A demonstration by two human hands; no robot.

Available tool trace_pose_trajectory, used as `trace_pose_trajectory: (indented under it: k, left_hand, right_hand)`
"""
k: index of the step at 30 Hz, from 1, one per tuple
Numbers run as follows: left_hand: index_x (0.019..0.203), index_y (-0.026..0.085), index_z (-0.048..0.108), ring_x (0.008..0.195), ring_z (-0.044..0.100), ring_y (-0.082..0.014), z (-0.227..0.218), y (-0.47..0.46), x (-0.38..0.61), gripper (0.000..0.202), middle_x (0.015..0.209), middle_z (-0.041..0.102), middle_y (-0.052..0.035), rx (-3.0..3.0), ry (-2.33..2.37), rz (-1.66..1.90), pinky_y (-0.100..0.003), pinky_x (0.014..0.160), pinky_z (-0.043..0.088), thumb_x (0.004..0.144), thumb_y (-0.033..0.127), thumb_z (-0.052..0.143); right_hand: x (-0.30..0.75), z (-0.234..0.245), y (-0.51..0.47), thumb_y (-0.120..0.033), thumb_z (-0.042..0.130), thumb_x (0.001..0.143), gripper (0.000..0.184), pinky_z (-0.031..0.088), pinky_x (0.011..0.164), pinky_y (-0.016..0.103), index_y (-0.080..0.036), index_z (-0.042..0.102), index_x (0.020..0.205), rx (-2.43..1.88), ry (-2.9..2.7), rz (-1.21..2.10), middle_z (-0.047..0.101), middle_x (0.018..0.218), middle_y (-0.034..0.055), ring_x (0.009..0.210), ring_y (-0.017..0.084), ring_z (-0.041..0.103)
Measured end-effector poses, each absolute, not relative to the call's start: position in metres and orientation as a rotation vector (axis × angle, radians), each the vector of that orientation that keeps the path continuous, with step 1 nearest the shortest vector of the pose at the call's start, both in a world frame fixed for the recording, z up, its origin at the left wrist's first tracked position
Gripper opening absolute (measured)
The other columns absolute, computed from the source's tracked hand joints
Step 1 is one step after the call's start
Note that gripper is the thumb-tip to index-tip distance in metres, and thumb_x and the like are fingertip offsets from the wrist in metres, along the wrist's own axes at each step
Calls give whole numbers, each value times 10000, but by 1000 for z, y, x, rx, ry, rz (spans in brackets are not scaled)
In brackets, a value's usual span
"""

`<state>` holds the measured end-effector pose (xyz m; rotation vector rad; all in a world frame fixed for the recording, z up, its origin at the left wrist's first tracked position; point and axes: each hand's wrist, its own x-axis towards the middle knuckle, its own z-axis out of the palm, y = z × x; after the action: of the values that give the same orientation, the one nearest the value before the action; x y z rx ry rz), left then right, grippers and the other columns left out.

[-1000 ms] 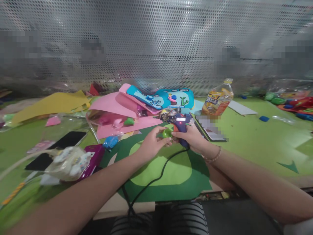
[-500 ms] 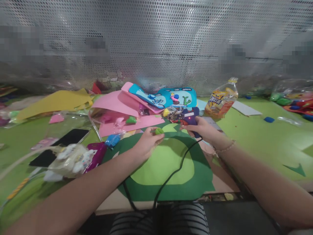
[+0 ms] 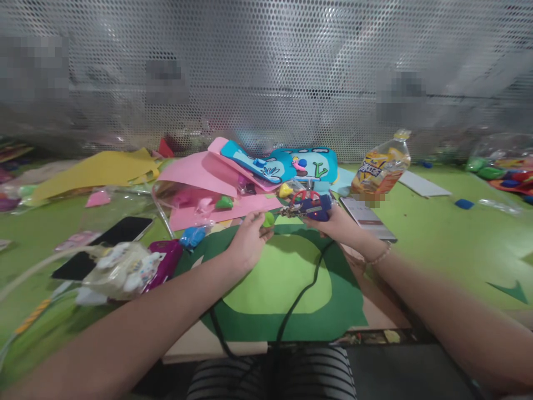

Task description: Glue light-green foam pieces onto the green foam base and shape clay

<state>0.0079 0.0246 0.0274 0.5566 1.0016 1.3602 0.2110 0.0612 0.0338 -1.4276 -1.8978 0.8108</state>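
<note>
My left hand [image 3: 249,243] is closed in a pinch on a small light-green rolled piece [image 3: 268,220]; I cannot tell its material. In my right hand [image 3: 334,221] is a dark blue hot glue gun [image 3: 315,208] with a lit red light. Its nozzle end points left at the green piece, close by, and whether they touch is unclear. From its grip a black cord [image 3: 300,297] runs down toward my lap. Beneath both hands lies a dark-green paper sheet [image 3: 287,329] with a light-green shape [image 3: 287,278] on it.
Beyond my hands lie pink sheets [image 3: 195,175], a blue decorated piece [image 3: 306,165] and a yellow lump [image 3: 285,190]. A drink bottle [image 3: 381,166] and a phone [image 3: 368,218] are at right. Left are a black phone [image 3: 125,229] and a white-cased power bank [image 3: 119,272]. A perforated metal panel [image 3: 266,72] stands behind.
The glue gun has swung to the left and its nozzle end is now beside the green piece. My left hand has shifted slightly. More of the phone at right shows.
</note>
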Motion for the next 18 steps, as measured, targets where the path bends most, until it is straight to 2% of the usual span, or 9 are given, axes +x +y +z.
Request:
trace_pose_trajectory:
  k: [3, 8, 18]
  left_hand:
    - [825, 188, 505, 630, 578, -80, 26, 24, 9, 73, 751, 547, 26, 548, 1007, 1364, -220, 666, 445, 853, 127, 477]
    - [781, 168, 516, 647, 576, -83, 24, 25, 8, 64, 765, 564, 9, 565, 1004, 1350, -212, 654, 441, 837, 138, 505]
    - [790, 160, 524, 647, 584, -87, 24, 26, 7, 69, 777, 584, -8, 561, 995, 1351, -235, 692, 457, 833, 121, 488]
  right_hand:
    - [213, 30, 63, -451, 649, 701, 309, 456, 453, 294, -186, 650, 861, -1430, -1921, 751, 597, 550, 13, 429, 147, 522]
    - [213, 30, 63, -453, 644, 705, 266, 446, 447, 287, -189, 636, 741, -1446, -1936, 726, 581, 521, 18, 425, 146, 517]
    - [210, 35, 60, -425, 653, 683, 249, 447, 449, 287, -180, 624, 712, -1489, -1936, 728, 624, 580, 40, 433, 143, 517]
